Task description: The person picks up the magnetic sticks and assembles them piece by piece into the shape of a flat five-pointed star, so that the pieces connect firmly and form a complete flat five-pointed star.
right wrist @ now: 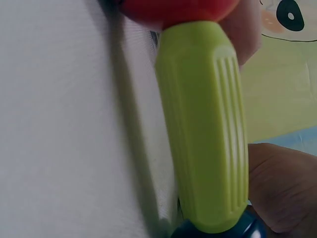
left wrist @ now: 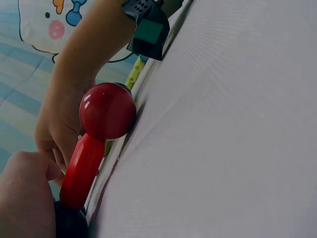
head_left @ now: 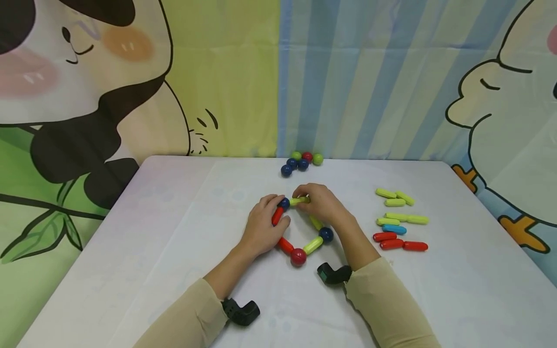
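1. At the middle of the white table (head_left: 174, 232), a ring of rods and balls (head_left: 313, 245) lies between the two hands; its near corner is a red ball (head_left: 298, 257), its right corner a blue ball (head_left: 326, 235).
2. On the left side, the left hand (head_left: 263, 224) reaches over the ring; its fingers lie by the far blue ball (head_left: 284, 203), the thumb set apart from them, and they seem clamped across the far red rod (head_left: 277, 216); the left wrist view shows a dark ball (left wrist: 72, 220) beside that thumb.
3. On the far side, the right hand (head_left: 322, 203) pinches the right end of the far yellow-green rod (head_left: 299, 200) between fingers and thumb; the rod's left end meets the far blue ball.
4. The step in hand looks like fitting or firming the far joints; whether a ball sits at the far right corner, under the right hand, I cannot tell.
5. The next move probably calls for a steady left hold and a straight push from the right; a skewed push could loosen a neighbouring joint.
6. Loose balls (head_left: 292, 163) lie at the far edge; loose rods (head_left: 394, 202) lie to the right.
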Demonstrator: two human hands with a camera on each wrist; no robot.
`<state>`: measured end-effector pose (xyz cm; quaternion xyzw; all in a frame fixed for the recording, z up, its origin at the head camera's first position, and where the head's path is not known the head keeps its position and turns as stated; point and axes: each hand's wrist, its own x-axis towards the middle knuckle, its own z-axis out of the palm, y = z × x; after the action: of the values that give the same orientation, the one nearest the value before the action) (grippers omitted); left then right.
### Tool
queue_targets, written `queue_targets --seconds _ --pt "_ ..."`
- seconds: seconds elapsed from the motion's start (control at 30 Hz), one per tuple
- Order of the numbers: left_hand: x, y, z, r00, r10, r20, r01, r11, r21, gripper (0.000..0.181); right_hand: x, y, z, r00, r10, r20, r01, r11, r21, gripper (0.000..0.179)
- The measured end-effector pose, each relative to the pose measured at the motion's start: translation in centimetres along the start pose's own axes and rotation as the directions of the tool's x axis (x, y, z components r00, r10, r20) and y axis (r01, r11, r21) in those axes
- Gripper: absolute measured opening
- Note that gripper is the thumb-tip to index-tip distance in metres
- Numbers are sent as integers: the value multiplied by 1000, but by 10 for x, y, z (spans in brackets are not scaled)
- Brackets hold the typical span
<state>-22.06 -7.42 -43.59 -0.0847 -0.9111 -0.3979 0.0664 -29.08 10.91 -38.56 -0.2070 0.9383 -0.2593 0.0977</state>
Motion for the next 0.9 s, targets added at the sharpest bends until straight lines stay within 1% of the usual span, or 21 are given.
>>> queue_targets --seconds 0.1,0.17,0.23,0.27,0.33,0.4,0.43,0.47,0.53,0.6,0.73,0.9 --pt "0 0 -1 999 26 25 -27 999 29 60 -1 -1 -2 1000 -8 12 8 1000 -14 30" --pt "0 -1 0 998 45 34 -46 998 47 59 -4 -1 -6 1000 5 25 -5 1000 -23 34" --pt "0 -3 0 998 54 34 -56 997 54 59 -8 -2 -12 998 48 44 -47 998 -30 39" --pt "0 -3 0 998 56 31 -58 997 52 58 -11 -2 -16 994 86 61 -84 996 -36 41" --pt "0 -3 0 998 52 28 -53 997 48 58 -16 -3 -22 979 169 112 -164 985 -53 44" --pt "1 -2 0 999 44 18 -45 998 33 58 -20 -4 -27 951 247 186 -234 968 -90 46" --pt "1 -2 -1 999 39 11 -39 999 23 57 -22 -4 -28 936 275 222 -255 960 -113 46" --pt "1 -1 -2 999 33 2 -33 999 12 57 -24 -5 -29 924 287 252 -260 956 -135 46" --pt "1 0 -2 999 27 -23 -27 1000 -16 54 -25 -6 -29 915 286 286 -249 955 -159 43" --pt "1 0 -2 998 29 -51 -31 999 -42 51 -25 -6 -28 919 273 283 -232 957 -173 40" --pt "1 -1 -2 996 27 -88 -35 995 -90 45 -25 -2 -29 937 252 244 -218 963 -157 38" --pt "0 -2 0 994 15 -107 -30 990 -136 39 -24 10 -31 957 217 194 -196 973 -120 41"
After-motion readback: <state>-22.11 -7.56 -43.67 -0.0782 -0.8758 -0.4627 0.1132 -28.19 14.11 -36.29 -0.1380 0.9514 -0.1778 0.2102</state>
